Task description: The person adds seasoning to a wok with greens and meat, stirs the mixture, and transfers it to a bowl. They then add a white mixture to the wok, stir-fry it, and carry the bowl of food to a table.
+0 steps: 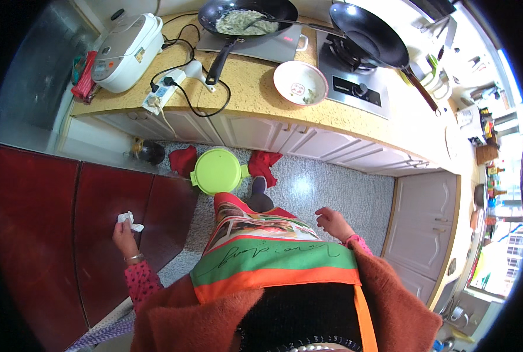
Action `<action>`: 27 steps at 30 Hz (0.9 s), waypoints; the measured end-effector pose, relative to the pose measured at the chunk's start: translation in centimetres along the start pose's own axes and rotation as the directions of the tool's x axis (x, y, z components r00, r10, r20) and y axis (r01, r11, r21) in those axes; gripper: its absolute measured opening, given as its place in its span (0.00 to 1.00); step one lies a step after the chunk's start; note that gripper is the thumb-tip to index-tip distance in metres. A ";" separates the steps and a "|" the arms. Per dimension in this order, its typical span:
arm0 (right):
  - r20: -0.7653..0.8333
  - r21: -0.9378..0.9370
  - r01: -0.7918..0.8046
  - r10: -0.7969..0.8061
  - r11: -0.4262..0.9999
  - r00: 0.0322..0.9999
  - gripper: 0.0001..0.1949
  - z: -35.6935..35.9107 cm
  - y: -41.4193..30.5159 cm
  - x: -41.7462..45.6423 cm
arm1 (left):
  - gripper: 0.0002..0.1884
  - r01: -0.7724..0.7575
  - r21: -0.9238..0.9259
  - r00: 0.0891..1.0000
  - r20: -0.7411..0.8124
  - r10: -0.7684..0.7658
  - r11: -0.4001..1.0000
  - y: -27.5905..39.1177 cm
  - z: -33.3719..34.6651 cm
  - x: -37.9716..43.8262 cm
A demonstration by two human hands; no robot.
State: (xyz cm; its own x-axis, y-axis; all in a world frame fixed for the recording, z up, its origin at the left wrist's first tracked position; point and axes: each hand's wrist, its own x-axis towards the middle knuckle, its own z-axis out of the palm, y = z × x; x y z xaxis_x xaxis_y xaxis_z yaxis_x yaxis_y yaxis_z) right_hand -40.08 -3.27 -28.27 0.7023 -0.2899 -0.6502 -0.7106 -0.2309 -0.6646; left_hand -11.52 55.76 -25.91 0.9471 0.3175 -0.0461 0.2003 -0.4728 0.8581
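Note:
A crumpled white tissue (130, 221) is pinched in the fingers of my left hand (125, 237), in front of a dark red cabinet (107, 189). My right hand (334, 224) hangs at my side over the floor, its fingers loosely curled and apart, holding nothing. Ahead on the counter, a black frying pan (204, 22) sits on a flat electric cooktop (261, 50). Pale green batter-like food (239, 23) fills part of the pan, and a dark-handled utensil (283, 21) rests in it. A white bowl (300, 79) with a pink rim holds traces of green food.
A white rice cooker (127, 53) and a power strip (163, 91) with cords lie left on the counter (248, 94). A black wok (371, 37) rests on the gas stove (353, 81). By my feet stands a lime-green lidded bin (218, 170); a dark jar (149, 152) is near the wall.

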 end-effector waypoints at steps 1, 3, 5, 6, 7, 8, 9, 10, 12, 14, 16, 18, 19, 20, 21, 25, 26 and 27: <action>0.017 -0.025 0.030 -0.029 0.999 0.999 0.17 -0.6 -0.9 0.9 | 0.10 0.028 -0.019 0.999 -0.030 -0.029 0.999 0.4 0.3 -0.3; 0.055 -0.076 0.089 -0.085 0.993 0.995 0.17 -2.0 -2.9 2.7 | 0.11 0.086 -0.061 0.992 -0.087 -0.091 0.994 1.2 0.9 -1.1; 0.077 -0.167 0.156 -0.145 0.974 0.986 0.17 -4.0 -5.7 4.5 | 0.13 0.081 -0.133 0.982 -0.157 -0.102 0.988 -0.6 2.0 -1.2; 0.085 -0.216 0.171 -0.156 0.961 0.984 0.17 -5.1 -6.9 5.5 | 0.13 0.077 -0.110 0.973 -0.206 -0.098 0.991 -1.2 3.1 -1.3; 0.094 -0.264 0.184 -0.165 0.947 0.982 0.17 -6.1 -8.5 6.2 | 0.13 0.076 -0.086 0.963 -0.253 -0.095 0.993 -1.5 4.2 -1.2; 0.094 -0.238 0.119 -0.099 0.964 0.991 0.17 -6.9 -10.2 6.7 | 0.15 0.136 -0.087 0.966 -0.208 -0.151 0.987 -1.8 5.5 -1.3; 0.112 -0.305 0.196 -0.170 0.932 0.979 0.16 -8.0 -11.5 7.4 | 0.15 0.191 -0.162 0.962 -0.164 -0.217 0.968 -2.7 7.0 -1.1; 0.141 -0.367 0.269 -0.233 0.890 0.962 0.16 -9.0 -12.5 8.2 | 0.16 0.250 -0.230 0.952 -0.117 -0.282 0.940 -3.9 8.5 -1.2; 0.186 -0.427 0.329 -0.274 0.842 0.944 0.15 -11.0 -15.0 9.0 | 0.16 0.294 -0.381 0.918 -0.141 -0.370 0.876 -1.1 12.9 -2.4; 0.187 -0.364 0.289 -0.234 0.886 0.954 0.15 -12.4 -17.3 10.2 | 0.15 0.367 -0.397 0.906 -0.053 -0.421 0.841 -1.4 14.8 -2.2; 0.216 -0.313 0.266 -0.205 0.911 0.955 0.14 -13.3 -18.4 11.5 | 0.15 0.440 -0.399 0.885 0.037 -0.465 0.805 -1.4 16.2 -2.4; 0.255 -0.274 0.210 -0.139 0.939 0.957 0.14 -14.4 -21.2 11.2 | 0.15 0.433 -0.432 0.881 0.014 -0.474 0.792 -0.7 17.7 -2.6; 0.275 -0.251 0.183 -0.111 0.951 0.955 0.13 -14.8 -22.7 10.9 | 0.15 0.424 -0.447 0.881 -0.001 -0.474 0.788 -0.2 18.2 -2.7; 0.288 -0.270 0.212 -0.131 0.939 0.949 0.13 -15.0 -23.5 11.0 | 0.14 0.418 -0.470 0.879 -0.004 -0.476 0.777 -1.1 18.4 -2.9; 0.289 -0.284 0.197 -0.112 0.938 0.951 0.12 -15.4 -24.4 10.7 | 0.13 0.407 -0.475 0.882 -0.017 -0.470 0.781 -0.6 18.8 -3.2; 0.330 -0.311 0.200 -0.093 0.929 0.940 0.12 -17.5 -24.6 11.4 | 0.10 0.433 -0.385 0.875 -0.038 -0.483 0.815 -0.8 20.3 -5.8; 0.364 -0.264 0.126 -0.022 0.956 0.931 0.12 -18.0 -25.3 11.6 | 0.10 0.467 -0.349 0.863 -0.023 -0.505 0.813 -3.6 20.6 -7.2; 0.396 -0.263 0.135 -0.020 0.955 0.918 0.13 -18.5 -25.8 11.5 | 0.10 0.496 -0.311 0.850 -0.015 -0.526 0.811 -6.2 20.4 -9.0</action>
State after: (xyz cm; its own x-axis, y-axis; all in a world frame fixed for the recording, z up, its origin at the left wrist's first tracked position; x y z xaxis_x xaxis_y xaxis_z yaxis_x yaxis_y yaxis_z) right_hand -14.48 -17.86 -11.81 0.6759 0.1068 -0.7292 -0.5955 -0.5038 -0.6258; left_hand -16.14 39.05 -41.26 0.6962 0.5309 -0.4831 0.5543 0.0300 0.8318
